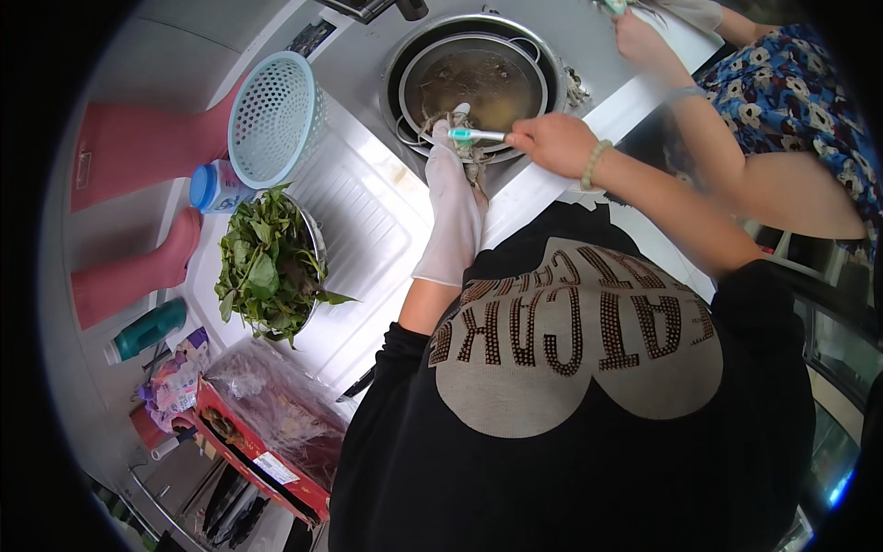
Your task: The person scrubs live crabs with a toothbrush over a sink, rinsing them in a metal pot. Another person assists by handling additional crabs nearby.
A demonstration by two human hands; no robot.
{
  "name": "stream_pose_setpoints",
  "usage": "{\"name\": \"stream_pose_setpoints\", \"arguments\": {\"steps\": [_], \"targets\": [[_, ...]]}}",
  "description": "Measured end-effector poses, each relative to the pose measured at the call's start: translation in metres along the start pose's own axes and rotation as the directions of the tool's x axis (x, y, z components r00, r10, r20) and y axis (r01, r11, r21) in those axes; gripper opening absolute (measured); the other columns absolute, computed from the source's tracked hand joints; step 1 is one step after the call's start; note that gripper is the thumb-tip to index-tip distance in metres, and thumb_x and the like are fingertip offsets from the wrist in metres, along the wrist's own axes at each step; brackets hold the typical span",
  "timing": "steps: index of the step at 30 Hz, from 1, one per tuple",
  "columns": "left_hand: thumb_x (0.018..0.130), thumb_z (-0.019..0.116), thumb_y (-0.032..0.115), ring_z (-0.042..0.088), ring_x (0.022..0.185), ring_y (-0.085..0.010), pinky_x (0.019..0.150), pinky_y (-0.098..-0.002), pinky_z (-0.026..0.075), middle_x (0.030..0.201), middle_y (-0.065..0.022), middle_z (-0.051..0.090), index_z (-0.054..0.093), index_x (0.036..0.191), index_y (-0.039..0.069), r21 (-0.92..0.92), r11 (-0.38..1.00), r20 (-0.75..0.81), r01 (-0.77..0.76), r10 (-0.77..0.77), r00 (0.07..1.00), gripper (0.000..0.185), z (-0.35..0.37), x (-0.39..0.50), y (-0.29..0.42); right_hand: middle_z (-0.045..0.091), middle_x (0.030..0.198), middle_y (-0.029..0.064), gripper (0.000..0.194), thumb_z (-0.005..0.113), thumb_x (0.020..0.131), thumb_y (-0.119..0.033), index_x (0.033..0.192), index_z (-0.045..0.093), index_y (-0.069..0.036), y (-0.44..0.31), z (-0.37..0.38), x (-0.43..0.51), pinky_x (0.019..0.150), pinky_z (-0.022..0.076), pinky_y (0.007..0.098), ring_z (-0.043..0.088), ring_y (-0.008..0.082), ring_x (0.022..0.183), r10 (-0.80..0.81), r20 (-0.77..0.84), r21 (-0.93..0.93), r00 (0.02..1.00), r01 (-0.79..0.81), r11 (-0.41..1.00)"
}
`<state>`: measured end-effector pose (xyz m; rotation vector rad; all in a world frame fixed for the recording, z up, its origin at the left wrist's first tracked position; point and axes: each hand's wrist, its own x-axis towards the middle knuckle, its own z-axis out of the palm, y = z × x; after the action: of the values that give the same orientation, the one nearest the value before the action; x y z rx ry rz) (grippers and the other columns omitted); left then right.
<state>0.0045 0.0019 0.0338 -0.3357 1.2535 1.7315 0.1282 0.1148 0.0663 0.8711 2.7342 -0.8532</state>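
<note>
My left hand (445,148), in a long whitish glove, grips a small crab (474,165) at the near rim of a metal basin (407,90). Murky water (476,79) fills the basin, which stands inside a larger dark-walled round vessel (390,76). My right hand (562,143), bare with a beaded bracelet at the wrist, holds a toothbrush (486,135) by its handle end. The toothbrush's green and white head lies over the crab, beside my gloved fingers. Whether the bristles touch the shell cannot be told.
A co-worker's hands (638,38) are at the top right, near more crabs (574,88). Left stand a light blue plastic colander (307,114), leafy greens (262,265) in a metal bowl, pink rubber boots (148,148), a blue-lidded jar (203,188) and a red cardboard box (303,493). A tap (372,8) hangs above.
</note>
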Motion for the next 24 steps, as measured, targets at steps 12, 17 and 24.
{"name": "stream_pose_setpoints", "arguments": {"steps": [12,17,24], "targets": [[0.108,0.03,0.05,0.06,0.087,-0.0163,0.083,-0.0298,0.048,0.099,-0.0061,0.066,0.065,0.116,0.002,0.177,0.979,0.036,-0.104,0.1,0.994,0.06,-0.001,0.004,-0.005,0.069,0.083,0.015,0.034,0.051,0.097,-0.038,0.093,0.07,-0.01,0.008,-0.01,-0.002,0.076,0.0504,0.0501,0.066,0.0364,0.084,-0.021,0.005,-0.097,1.0,0.022,0.995],[0.108,0.03,0.049,0.058,0.087,-0.0151,0.082,-0.0299,0.047,0.1,-0.0056,0.067,0.066,0.115,0.001,0.249,0.951,0.107,-0.183,0.16,0.981,0.061,-0.003,-0.004,-0.007,0.067,0.08,0.0166,0.035,0.05,0.098,-0.037,0.09,0.068,-0.008,0.009,-0.027,-0.006,0.073,0.0493,0.0512,0.065,0.0379,0.08,0.001,0.052,-0.083,0.999,0.003,0.997],[0.107,0.031,0.052,0.043,0.051,-0.0068,0.046,-0.0225,0.035,0.076,-0.0006,0.064,0.069,0.111,0.005,0.213,0.947,0.066,-0.24,0.231,0.971,0.061,0.007,0.0,-0.008,0.069,0.08,0.0141,0.034,0.053,0.097,-0.04,0.093,0.07,-0.011,0.008,-0.02,-0.007,0.073,0.0499,0.0504,0.065,0.0368,0.08,-0.062,0.048,-0.141,0.997,0.068,0.988]]}}
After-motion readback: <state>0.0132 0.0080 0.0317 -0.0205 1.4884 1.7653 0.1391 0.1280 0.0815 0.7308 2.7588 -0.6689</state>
